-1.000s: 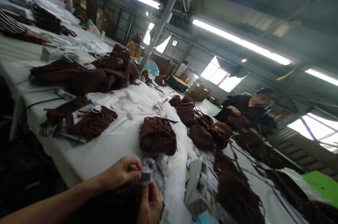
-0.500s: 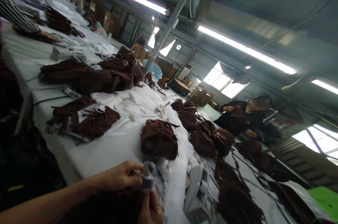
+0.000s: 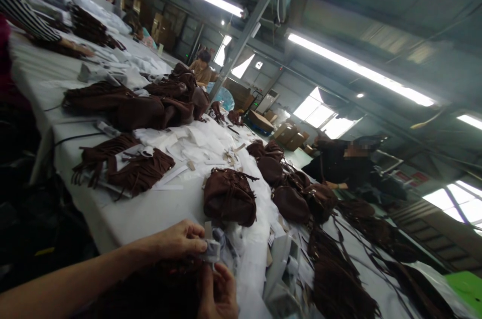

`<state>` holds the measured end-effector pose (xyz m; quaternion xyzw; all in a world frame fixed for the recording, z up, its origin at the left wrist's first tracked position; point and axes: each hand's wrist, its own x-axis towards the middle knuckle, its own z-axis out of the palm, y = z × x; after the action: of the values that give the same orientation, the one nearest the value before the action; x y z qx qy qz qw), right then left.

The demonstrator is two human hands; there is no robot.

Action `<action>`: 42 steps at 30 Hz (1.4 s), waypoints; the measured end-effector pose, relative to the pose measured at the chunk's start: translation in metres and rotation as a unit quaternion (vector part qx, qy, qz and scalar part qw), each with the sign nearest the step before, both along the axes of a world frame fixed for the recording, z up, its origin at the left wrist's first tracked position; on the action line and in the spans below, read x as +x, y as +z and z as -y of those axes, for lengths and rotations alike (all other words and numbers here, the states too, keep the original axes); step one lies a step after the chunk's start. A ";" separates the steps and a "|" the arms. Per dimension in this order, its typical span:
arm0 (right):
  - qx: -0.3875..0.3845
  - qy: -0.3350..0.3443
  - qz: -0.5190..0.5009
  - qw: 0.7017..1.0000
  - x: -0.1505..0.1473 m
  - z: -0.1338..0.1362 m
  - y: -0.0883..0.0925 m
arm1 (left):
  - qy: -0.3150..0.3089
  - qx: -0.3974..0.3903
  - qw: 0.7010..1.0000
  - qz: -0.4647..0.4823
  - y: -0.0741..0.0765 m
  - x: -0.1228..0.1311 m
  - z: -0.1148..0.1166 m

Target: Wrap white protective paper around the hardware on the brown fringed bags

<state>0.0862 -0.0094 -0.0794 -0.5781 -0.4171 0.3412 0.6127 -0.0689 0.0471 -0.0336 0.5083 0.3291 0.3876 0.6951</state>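
Observation:
At the lower middle my left hand [image 3: 184, 241] pinches a small pale grey wrapped piece [image 3: 211, 251] between thumb and fingers. My right hand [image 3: 218, 291] is just below it, thumb and fingers curled close to the lower edge of the piece; whether it grips anything is hard to tell. Dark brown material lies under both hands, mostly in shadow. Just beyond them a brown drawstring bag [image 3: 229, 197] sits upright on the white-covered table [image 3: 131, 218]. To its left lies a fringed brown piece [image 3: 124, 163] with white paper on it.
Brown bags [image 3: 289, 203] and long fringed pieces [image 3: 335, 274] cover the right side. More bags [image 3: 139, 108] are heaped at the back left. A person in black [image 3: 339, 168] stands across the table; a striped sleeve [image 3: 26, 8] reaches in at far left.
My left hand has risen slightly, and my right hand's fingers have parted a little from the grey piece. The person in black has lowered the bag and an arm.

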 end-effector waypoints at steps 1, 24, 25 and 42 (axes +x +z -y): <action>0.007 0.003 0.012 1.000 0.002 0.002 -0.001 | -0.002 -0.005 1.000 0.004 0.000 0.000 0.000; 0.209 0.154 0.342 0.903 0.046 -0.020 0.035 | -0.099 0.071 0.988 -0.097 0.024 -0.006 0.010; 0.188 0.169 0.323 0.912 0.046 -0.021 0.036 | -0.101 0.078 0.985 -0.114 0.025 -0.006 0.010; 0.168 0.198 0.294 0.920 0.039 -0.012 0.037 | -0.064 0.083 0.990 -0.091 0.032 0.003 0.020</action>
<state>0.1251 0.0028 -0.0427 -0.4470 -0.7355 0.1952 0.4703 -0.0659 0.0271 -0.0018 0.6172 0.3243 0.3211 0.6409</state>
